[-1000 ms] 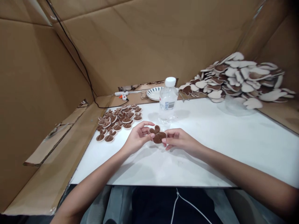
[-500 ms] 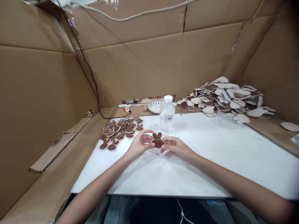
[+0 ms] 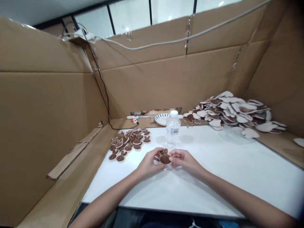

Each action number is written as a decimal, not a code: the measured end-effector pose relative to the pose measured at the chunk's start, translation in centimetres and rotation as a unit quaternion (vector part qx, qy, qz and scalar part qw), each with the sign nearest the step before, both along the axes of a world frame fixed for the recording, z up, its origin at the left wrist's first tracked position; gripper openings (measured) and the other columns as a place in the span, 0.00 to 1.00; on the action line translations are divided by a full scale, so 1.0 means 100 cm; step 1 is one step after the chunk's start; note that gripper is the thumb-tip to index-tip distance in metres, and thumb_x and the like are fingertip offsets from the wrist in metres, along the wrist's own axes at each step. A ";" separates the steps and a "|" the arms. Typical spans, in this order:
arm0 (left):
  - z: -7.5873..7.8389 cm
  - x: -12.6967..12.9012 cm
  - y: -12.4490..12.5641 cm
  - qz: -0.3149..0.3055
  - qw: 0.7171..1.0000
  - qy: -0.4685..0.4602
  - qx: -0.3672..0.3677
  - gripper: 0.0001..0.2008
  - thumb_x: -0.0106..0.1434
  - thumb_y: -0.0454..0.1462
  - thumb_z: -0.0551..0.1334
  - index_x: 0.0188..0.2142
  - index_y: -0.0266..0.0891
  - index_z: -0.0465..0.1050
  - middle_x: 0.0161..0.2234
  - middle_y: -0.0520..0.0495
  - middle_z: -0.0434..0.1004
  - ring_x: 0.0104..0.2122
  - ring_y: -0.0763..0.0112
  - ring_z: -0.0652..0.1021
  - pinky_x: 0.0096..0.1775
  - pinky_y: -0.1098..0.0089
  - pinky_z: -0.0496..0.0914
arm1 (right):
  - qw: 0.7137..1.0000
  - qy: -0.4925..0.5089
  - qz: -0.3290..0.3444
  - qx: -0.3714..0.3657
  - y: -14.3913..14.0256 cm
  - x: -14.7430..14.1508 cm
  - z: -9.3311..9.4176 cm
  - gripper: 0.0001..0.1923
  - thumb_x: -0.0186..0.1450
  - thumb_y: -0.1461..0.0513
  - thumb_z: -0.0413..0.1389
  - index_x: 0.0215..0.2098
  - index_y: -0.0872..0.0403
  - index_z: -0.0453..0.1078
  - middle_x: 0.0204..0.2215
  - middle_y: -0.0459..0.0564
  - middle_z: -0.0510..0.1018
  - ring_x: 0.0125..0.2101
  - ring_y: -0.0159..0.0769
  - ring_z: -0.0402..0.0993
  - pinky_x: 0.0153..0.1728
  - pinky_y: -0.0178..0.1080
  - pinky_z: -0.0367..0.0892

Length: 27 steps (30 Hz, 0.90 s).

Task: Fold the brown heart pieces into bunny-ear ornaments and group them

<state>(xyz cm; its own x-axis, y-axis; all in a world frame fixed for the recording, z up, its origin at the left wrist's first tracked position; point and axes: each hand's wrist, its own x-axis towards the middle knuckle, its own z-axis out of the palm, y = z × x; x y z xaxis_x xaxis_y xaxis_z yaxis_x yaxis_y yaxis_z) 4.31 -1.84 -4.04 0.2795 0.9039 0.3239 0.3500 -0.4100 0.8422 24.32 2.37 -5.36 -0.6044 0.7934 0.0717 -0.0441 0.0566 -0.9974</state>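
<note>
- Watching from afar, I find the brown piece (image 3: 165, 159) between both hands over the white table (image 3: 213, 171), its dark side up, presumably so the seam shows.
- The right hand (image 3: 186, 161) pinches its right edge, perhaps to leave that face uncovered.
- The left hand (image 3: 149, 163) curls about its left side; I cannot tell whether it grips or merely steadies.
- Similar eared pieces (image 3: 128, 147) cluster at left, probably apart from the loose pile (image 3: 234, 112) on purpose.
- The glue gun (image 3: 133, 117) lies behind them, likely within its cord's reach.

Soft shadows across bright white tabletop (image 3: 228, 171)
</note>
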 end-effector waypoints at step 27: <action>-0.003 -0.013 0.021 -0.023 0.956 -0.248 -0.154 0.30 0.45 0.31 0.71 0.47 0.37 0.65 0.35 0.49 0.72 0.34 0.74 0.75 0.38 0.71 0.70 | 0.998 -0.013 -0.049 -0.028 0.012 -0.002 -0.009 0.18 0.55 0.54 0.64 0.39 0.56 0.70 0.29 0.49 0.78 0.27 0.33 0.75 0.31 0.36 0.70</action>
<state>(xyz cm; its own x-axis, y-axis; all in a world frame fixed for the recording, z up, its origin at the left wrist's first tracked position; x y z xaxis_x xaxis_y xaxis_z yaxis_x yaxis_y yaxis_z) 3.03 0.26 -4.37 0.2014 0.9684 0.1469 -0.1362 -0.1209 0.9833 24.09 3.52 -6.24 -0.5250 0.8510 0.0116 -0.0159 0.0039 -0.9999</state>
